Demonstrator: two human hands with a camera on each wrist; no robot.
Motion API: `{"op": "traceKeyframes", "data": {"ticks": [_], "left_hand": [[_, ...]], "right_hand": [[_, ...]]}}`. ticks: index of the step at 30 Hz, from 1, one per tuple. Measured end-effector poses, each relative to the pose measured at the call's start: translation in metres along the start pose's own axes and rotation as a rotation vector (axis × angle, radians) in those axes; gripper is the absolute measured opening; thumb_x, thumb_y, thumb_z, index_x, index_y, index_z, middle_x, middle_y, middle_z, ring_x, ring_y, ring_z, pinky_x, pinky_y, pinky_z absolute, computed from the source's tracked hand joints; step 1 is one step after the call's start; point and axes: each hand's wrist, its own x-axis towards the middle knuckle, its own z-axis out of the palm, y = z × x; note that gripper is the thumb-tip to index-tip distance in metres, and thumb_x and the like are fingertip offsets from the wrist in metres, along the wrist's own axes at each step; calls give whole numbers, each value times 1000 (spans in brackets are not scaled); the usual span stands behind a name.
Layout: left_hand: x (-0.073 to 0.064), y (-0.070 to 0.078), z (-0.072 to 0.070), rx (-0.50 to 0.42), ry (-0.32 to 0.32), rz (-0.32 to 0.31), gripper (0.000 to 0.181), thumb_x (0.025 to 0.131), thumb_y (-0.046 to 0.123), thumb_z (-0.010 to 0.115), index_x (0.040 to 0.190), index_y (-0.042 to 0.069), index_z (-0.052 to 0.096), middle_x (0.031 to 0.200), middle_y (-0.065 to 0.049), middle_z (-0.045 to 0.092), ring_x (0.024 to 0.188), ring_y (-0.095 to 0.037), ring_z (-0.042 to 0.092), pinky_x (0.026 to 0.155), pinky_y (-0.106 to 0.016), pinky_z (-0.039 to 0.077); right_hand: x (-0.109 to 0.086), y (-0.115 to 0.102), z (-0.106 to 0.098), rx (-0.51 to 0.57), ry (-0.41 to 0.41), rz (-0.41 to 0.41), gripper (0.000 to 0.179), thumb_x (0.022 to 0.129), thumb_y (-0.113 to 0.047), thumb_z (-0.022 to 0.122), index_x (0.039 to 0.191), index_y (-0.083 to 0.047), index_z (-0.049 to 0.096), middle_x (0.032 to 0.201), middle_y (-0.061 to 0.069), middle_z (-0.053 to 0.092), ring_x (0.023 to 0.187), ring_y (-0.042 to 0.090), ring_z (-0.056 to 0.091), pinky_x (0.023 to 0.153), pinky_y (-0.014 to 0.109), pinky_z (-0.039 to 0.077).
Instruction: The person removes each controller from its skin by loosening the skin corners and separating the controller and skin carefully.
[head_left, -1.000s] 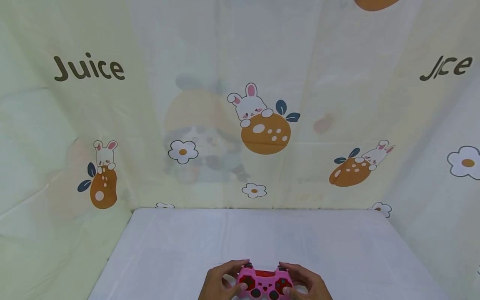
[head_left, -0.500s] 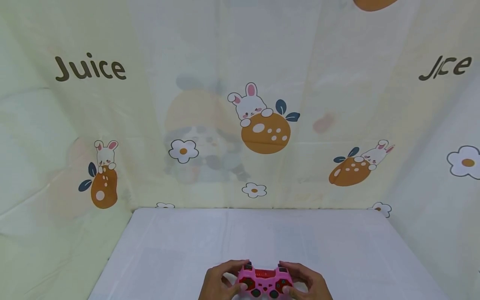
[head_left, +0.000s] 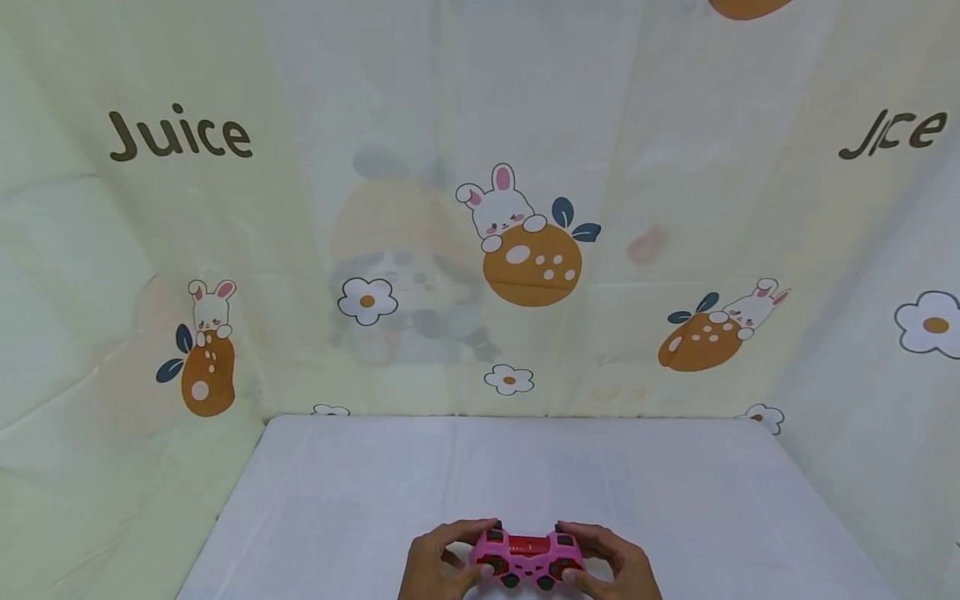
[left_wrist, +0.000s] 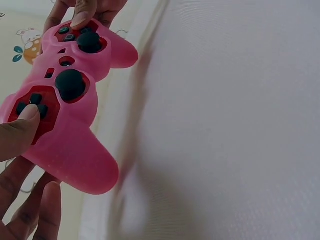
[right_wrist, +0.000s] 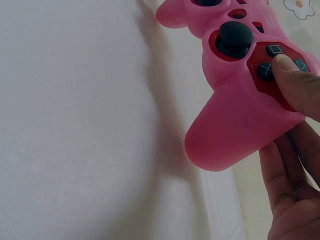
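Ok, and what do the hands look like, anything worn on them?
The left hand and right hand are both bare: no gloves, rings or markings show on the fingers in view. No sleeve or cable shows either; the forearms are out of frame.

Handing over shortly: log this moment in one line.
controller: pink, held | left grip: holds, thumb on D-pad | right grip: holds, thumb over buttons

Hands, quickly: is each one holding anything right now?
Left hand: holding the left side of the pink game controller.
Right hand: holding the right side of the same controller.
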Motion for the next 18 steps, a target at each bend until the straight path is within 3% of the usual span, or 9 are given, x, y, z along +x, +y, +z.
{"op": "traceKeyframes", "data": {"ticks": [6,13,18], "left_hand": [[-1,-2,1,-3,-3,5,50,78,27,85,124,36,68,112,9,73,97,-5,67,68,-24,56],[0,-4,0,26,-19,59,44,83,43,77,125,32,68,113,8,73,97,-4,67,66,-23,57],[1,0,-1,49,-53,36,45,84,47,74,126,31,68,112,8,73,96,-3,66,67,-22,56]], "right_hand": [[0,5,-1,-16,-12,-49,43,82,-19,82,122,-17,68,115,1,73,99,12,71,87,26,56],[1,4,-5,11,-62,39,48,81,-20,82,125,-11,67,119,2,72,100,12,71,88,27,56],[1,4,-9,2,-112,32,46,86,-19,78,128,-7,65,121,3,71,101,11,70,89,26,56]]}}
